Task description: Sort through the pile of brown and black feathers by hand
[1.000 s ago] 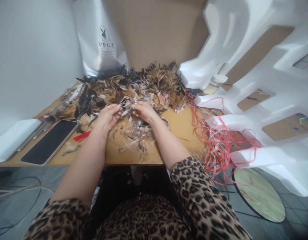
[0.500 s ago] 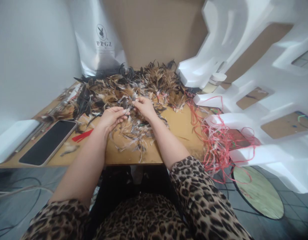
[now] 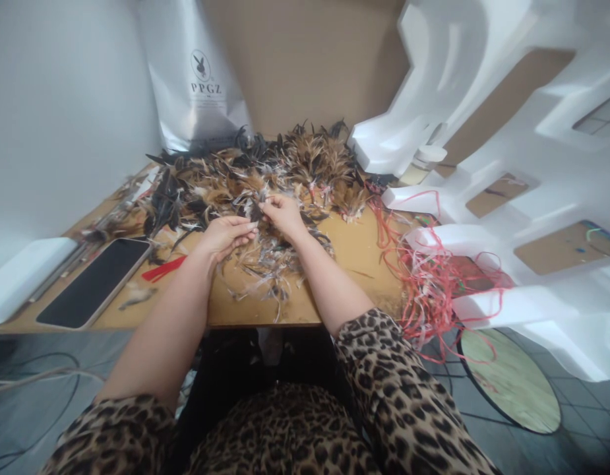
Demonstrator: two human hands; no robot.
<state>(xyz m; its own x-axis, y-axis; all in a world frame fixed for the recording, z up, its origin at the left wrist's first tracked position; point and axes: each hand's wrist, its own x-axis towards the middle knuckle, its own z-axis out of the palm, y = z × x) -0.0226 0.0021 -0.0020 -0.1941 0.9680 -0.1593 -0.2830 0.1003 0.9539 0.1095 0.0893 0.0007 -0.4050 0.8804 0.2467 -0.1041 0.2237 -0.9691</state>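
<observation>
A big heap of brown, black and white feathers (image 3: 265, 171) covers the back of a small wooden table (image 3: 357, 247). My left hand (image 3: 226, 235) rests at the heap's near edge, fingers curled and pinched on a few pale feathers. My right hand (image 3: 283, 212) sits just beyond it, fingertips pinched on a small dark feather at the pile. The two hands almost touch. A looser scatter of pale feathers (image 3: 270, 277) lies under my wrists.
A black phone (image 3: 94, 282) lies at the table's left, beside a white slab (image 3: 25, 277) and a red strip (image 3: 163, 269). A silver bag (image 3: 198, 82) stands behind. White foam packing (image 3: 507, 165) crowds the right, with tangled red bands (image 3: 433, 277) over the table's right edge. A round board (image 3: 512, 379) lies on the floor.
My right hand has reached slightly farther into the heap and pinched a feather. My left hand has shifted a little to the right and nearer. The view has barely moved.
</observation>
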